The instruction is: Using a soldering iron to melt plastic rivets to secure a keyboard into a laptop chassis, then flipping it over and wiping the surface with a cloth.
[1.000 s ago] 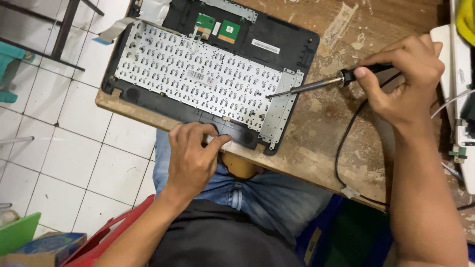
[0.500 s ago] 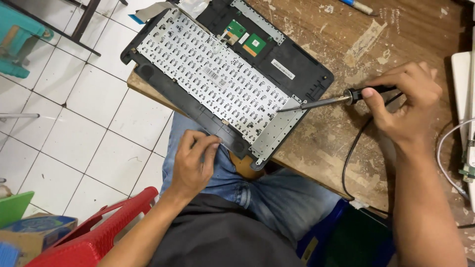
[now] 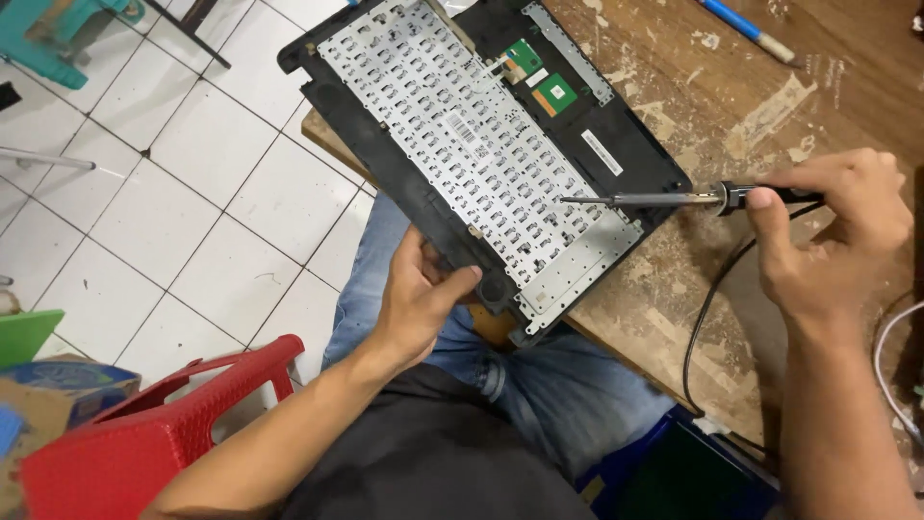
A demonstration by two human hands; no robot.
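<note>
An upturned black laptop top case (image 3: 616,144) with a silver perforated keyboard backplate (image 3: 462,144) lies half over the edge of the worn wooden workbench (image 3: 818,87). My left hand (image 3: 419,294) grips the case's near edge, thumb on the black rim. My right hand (image 3: 833,241) holds a corded soldering iron (image 3: 674,199) by its black handle. The iron's thin metal tip rests on the backplate's right part. Two small green circuit boards (image 3: 556,93) sit inside the case.
A blue pen-like tool (image 3: 751,31) lies at the bench's far side. The iron's black cord (image 3: 707,318) hangs off the bench edge. A red plastic stool (image 3: 144,433) stands at lower left on white floor tiles. A blue bin (image 3: 693,472) is under the bench.
The case has swung so it lies more diagonally, further off the bench edge. My left hand shifted from pressing its corner to gripping its edge. The iron's tip stays on the backplate.
</note>
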